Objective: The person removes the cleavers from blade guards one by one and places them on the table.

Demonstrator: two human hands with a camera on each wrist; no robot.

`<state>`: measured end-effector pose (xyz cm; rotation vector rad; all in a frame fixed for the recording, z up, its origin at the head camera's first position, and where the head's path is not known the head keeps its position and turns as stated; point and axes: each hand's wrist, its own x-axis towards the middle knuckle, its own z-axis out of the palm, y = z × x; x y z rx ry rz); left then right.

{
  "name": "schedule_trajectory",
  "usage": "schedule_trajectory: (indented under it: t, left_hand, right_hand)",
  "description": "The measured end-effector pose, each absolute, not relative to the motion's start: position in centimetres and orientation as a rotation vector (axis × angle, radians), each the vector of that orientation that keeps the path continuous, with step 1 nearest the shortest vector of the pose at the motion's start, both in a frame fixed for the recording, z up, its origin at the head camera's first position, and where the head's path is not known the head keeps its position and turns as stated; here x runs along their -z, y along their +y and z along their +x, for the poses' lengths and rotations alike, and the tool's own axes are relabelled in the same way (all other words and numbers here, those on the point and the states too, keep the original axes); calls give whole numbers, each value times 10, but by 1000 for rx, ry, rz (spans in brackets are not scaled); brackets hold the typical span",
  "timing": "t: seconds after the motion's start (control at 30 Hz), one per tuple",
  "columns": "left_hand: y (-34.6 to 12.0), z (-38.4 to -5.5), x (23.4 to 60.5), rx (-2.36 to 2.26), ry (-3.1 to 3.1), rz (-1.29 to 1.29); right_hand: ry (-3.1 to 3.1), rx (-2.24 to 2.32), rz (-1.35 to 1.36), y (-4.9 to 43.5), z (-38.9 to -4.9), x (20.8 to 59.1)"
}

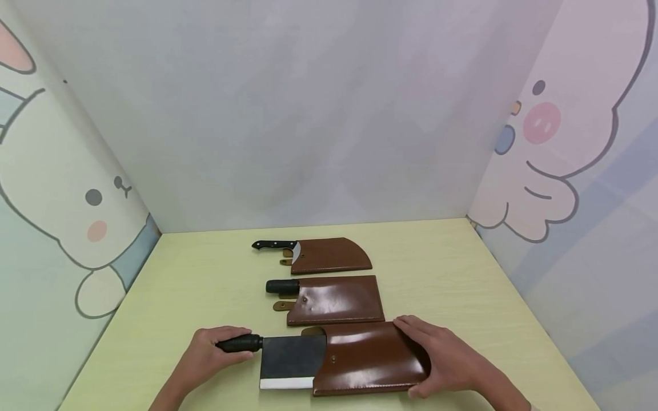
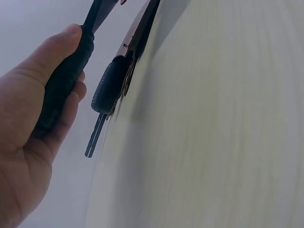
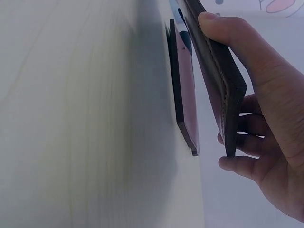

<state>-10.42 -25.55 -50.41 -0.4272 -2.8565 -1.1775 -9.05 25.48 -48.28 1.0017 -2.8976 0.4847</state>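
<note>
A cleaver (image 1: 293, 358) with a dark blade and a bright cutting edge is partly inside a glossy brown leather sheath (image 1: 375, 354). My left hand (image 1: 211, 354) grips its black handle (image 2: 66, 80), fingers wrapped round it in the left wrist view. At the sheath's closed end, my right hand (image 1: 442, 354) holds it between thumb and fingers. The right wrist view shows the thumb on one face of the sheath (image 3: 223, 71) and fingers at its far edge. Both cleaver and sheath are held above the table; the front part of the blade is hidden in the leather.
Behind lie two more sheathed knives on the pale wooden table (image 1: 205, 285): a black-handled cleaver in a rectangular sheath (image 1: 339, 299) and a riveted-handle knife in a curved sheath (image 1: 331, 254). A grey wall (image 1: 308, 114) stands at the back, with cartoon-printed panels (image 1: 67, 217) on both sides.
</note>
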Motion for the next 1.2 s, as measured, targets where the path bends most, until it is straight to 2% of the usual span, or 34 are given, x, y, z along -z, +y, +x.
schedule_trajectory:
  t: [1.2]
  left_hand:
    - [-267, -97, 505, 1261, -2848, -330]
  right_hand:
    - [-2904, -544, 1005, 266, -90, 485]
